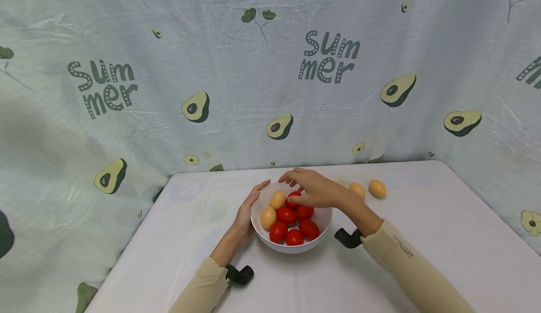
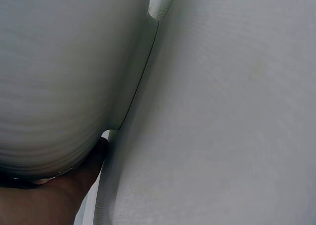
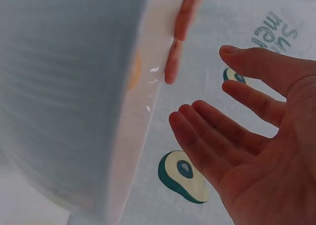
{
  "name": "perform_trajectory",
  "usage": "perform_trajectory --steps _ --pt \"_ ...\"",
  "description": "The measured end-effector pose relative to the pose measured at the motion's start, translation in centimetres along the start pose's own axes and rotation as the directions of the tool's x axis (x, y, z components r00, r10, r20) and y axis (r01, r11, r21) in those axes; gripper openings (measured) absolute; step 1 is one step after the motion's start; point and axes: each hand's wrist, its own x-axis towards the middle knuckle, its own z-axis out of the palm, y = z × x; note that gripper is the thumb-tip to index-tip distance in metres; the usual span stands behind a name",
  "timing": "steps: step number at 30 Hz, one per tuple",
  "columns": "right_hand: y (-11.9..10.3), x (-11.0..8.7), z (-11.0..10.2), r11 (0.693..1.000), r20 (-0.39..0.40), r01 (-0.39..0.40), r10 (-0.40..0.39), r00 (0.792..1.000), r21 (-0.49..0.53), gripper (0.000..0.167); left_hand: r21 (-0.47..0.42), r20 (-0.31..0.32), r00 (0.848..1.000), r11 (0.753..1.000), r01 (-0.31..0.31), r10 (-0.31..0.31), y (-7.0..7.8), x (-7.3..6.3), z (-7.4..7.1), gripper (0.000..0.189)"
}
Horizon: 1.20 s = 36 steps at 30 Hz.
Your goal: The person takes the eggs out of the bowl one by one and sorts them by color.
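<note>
A white bowl point(image 1: 291, 247) holds several glossy red egg-shaped pieces point(image 1: 287, 216) and two pale orange egg-shaped ones point(image 1: 268, 217). My left hand point(image 1: 245, 212) rests along the bowl's left side, its fingers straight and touching near the rim. The left wrist view has part of this hand point(image 2: 61, 198) against the curved outer wall. Over the bowl's far right part is my right hand point(image 1: 314, 188), fingers spread and loosely bent. In the right wrist view, the palm and fingers of this hand point(image 3: 247, 141) face the camera with nothing in them, apart from the rim.
Two more orange egg-shaped pieces point(image 1: 377, 188) lie on the white table point(image 1: 422, 228), behind and right of the bowl. A cloth with avocado prints point(image 1: 270, 92) hangs along the table's back edge. Each wrist wears a black camera mount point(image 1: 240, 275).
</note>
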Motion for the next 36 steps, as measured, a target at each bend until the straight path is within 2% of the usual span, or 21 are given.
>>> perform_trajectory --steps 7,14,20,29,36 --pt "0.5 2.7 0.0 1.0 0.098 -0.01 0.009 0.995 0.01 0.044 -0.025 -0.011 1.0 1.0 -0.001 0.001 0.2 0.0 0.1 0.053" --pt "0.1 4.0 -0.6 0.997 0.196 -0.079 0.081 0.977 -0.019 0.043 -0.02 -0.014 1.0 1.0 0.006 -0.006 0.3 -0.1 0.2 0.053" --pt "-0.3 4.7 -0.5 0.99 0.229 -0.127 0.136 0.964 -0.055 0.042 -0.025 -0.012 1.0 1.0 0.0 0.0 0.1 0.1 0.2 0.053" --pt "-0.1 6.1 0.9 0.967 0.279 -0.226 0.25 0.927 -0.115 0.038 -0.024 -0.003 1.0 1.0 0.006 -0.006 0.0 0.2 0.1 0.053" --pt "-0.5 6.9 1.8 0.951 0.265 -0.229 0.281 0.923 -0.209 0.027 -0.036 -0.009 1.0 0.999 -0.009 0.009 0.0 0.0 0.0 0.052"
